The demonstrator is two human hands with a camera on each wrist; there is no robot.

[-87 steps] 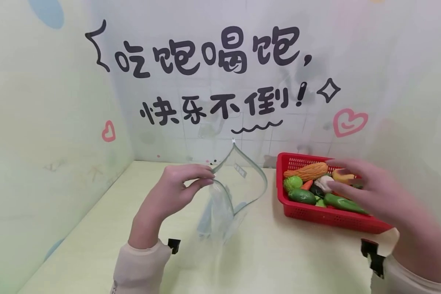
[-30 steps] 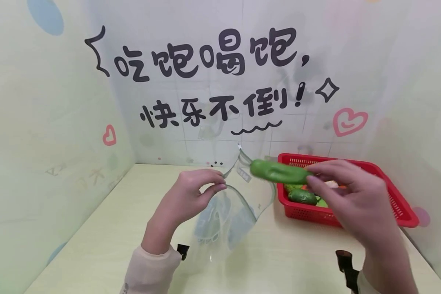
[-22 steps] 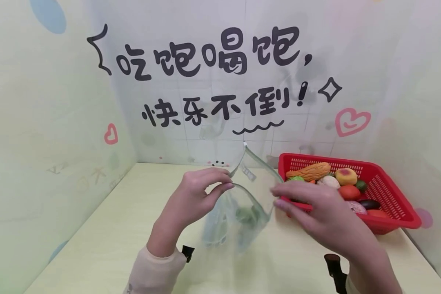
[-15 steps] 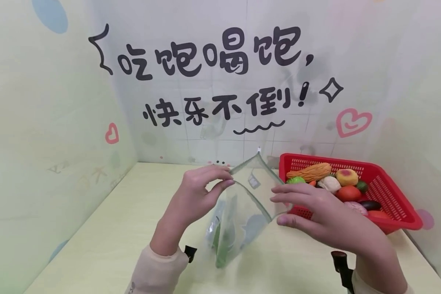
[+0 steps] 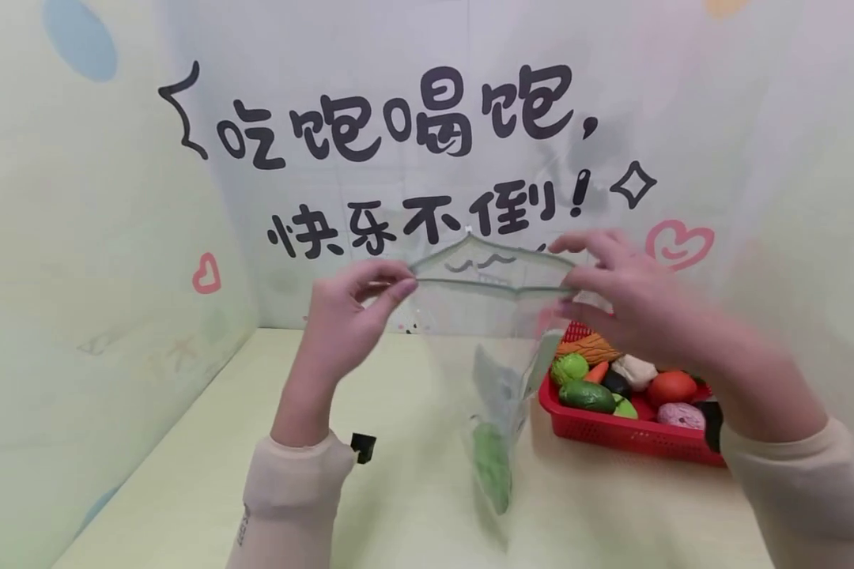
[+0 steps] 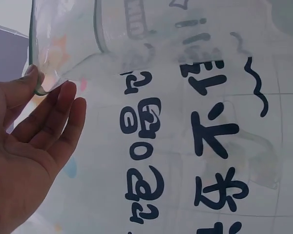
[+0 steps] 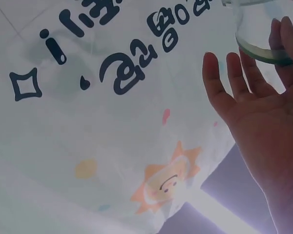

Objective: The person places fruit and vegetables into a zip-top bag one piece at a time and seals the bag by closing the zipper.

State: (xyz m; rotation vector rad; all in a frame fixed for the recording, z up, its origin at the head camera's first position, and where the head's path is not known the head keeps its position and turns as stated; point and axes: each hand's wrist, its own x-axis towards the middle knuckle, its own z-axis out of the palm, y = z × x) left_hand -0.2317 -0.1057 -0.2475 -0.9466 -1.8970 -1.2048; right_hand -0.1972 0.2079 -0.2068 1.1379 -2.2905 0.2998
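In the head view, a clear zip bag [image 5: 455, 312] with a greenish rim and a white slider hangs above the table, its mouth partly spread. Down in its lower end lies a green pepper [image 5: 493, 466], seen through the plastic. My left hand [image 5: 352, 324] pinches the left end of the rim between thumb and fingers, which the left wrist view also shows. At the right end, my right hand [image 5: 640, 304] holds the rim; in the right wrist view, its thumb and fingertips [image 7: 278, 29] meet around the greenish edge while the other fingers are spread.
A red basket [image 5: 640, 446] of vegetables stands at the right, partly behind my right forearm. In it are a dark green vegetable [image 5: 587, 397], a tomato [image 5: 671, 387] and a pinkish piece [image 5: 681, 416]. A printed wall [image 5: 398, 197] rises behind the pale table [image 5: 398, 506].
My right hand reached into the basket, brought the green pepper over and let it go in the bag. It then took the rim's right end, and the bag has risen and its mouth narrowed.
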